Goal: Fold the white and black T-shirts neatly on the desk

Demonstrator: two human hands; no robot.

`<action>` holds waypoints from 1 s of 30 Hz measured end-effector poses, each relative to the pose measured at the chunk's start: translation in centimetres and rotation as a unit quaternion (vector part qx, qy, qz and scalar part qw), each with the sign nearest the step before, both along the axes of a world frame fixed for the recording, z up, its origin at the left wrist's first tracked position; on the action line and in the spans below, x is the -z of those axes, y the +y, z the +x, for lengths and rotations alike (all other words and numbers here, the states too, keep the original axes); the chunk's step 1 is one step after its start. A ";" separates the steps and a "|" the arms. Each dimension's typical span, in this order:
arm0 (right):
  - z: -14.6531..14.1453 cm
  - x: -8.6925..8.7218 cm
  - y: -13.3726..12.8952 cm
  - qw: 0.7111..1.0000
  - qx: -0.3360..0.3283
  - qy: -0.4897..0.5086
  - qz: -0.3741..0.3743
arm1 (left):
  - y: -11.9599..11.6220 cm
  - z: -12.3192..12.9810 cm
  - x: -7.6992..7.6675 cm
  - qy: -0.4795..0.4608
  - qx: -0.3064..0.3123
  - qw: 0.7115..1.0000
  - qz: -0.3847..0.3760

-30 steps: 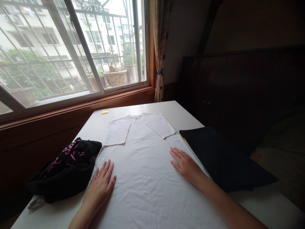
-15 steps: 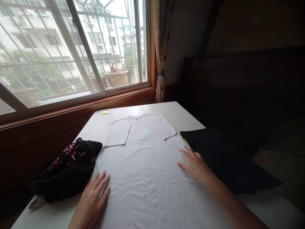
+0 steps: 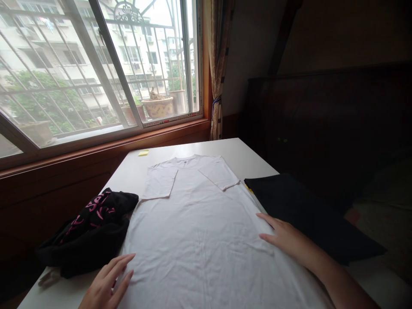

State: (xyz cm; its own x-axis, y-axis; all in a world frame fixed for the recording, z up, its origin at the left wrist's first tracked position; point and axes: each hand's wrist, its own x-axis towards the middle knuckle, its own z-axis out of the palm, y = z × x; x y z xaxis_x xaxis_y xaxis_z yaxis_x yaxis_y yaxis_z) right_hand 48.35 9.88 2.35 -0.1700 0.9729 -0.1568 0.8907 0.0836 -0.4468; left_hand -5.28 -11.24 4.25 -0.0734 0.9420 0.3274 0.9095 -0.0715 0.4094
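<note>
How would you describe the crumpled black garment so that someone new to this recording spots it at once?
Below the window is a white table with a white T-shirt spread over it. Beside the shirt, just beyond the left hand, lies the black garment. Its bunched shape and pink lettering distinguish it from the flat dark cloth at right.

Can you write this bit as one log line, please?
left hand: open, by left edge of white shirt | right hand: open, by right edge | sleeves: folded inward | table: black bundle left, dark cloth right
</note>
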 end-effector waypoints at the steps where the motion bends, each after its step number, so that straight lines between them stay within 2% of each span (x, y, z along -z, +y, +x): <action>1: 0.0 -0.3 -0.2 1.000 -0.008 0.012 0.000 | 0.1 0.3 -0.3 -0.018 0.013 1.000 -0.014; 5: -1.2 -2.2 -1.4 0.995 -0.061 0.080 0.011 | 0.6 1.7 -0.9 -0.063 0.074 0.994 -0.055; 9: -3.4 -3.6 -2.3 0.988 -0.091 0.119 0.022 | 1.5 3.4 -0.9 -0.079 0.117 0.989 -0.034; 15: -6.5 -3.2 -1.9 0.980 -0.099 0.162 0.053 | 4.2 6.3 -1.4 -0.120 0.180 0.976 0.015; 19: -7.8 -2.9 -1.7 0.974 -0.076 0.212 0.038 | 5.3 7.6 -1.6 -0.179 0.190 0.965 -0.008; 22: -8.3 -2.9 -2.0 0.956 -0.043 0.288 -0.025 | 5.3 7.7 -1.2 -0.197 0.196 0.960 -0.039; 25: -8.2 -3.1 -2.7 0.914 -0.042 0.376 -0.146 | 4.8 7.1 -0.5 -0.144 0.210 0.966 -0.044; 27: -7.9 -3.3 -3.1 0.894 -0.053 0.398 -0.198 | 4.4 6.4 -0.1 -0.092 0.217 0.971 -0.038; 28: -7.8 -3.3 -3.2 0.893 -0.058 0.394 -0.209 | 4.1 6.0 0.1 -0.062 0.219 0.973 -0.036; 30: -7.5 -3.5 -3.4 0.912 -0.068 0.351 -0.202 | 3.6 5.3 0.1 -0.003 0.223 0.974 -0.038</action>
State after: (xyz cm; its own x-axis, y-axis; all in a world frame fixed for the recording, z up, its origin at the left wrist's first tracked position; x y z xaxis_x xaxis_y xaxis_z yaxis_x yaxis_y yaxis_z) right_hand 40.83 6.46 5.81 -0.4816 0.8223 -0.3032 0.3677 -0.1244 -0.9216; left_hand 0.01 -7.62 4.13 0.3477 0.9020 0.2561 0.7920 -0.4287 0.4348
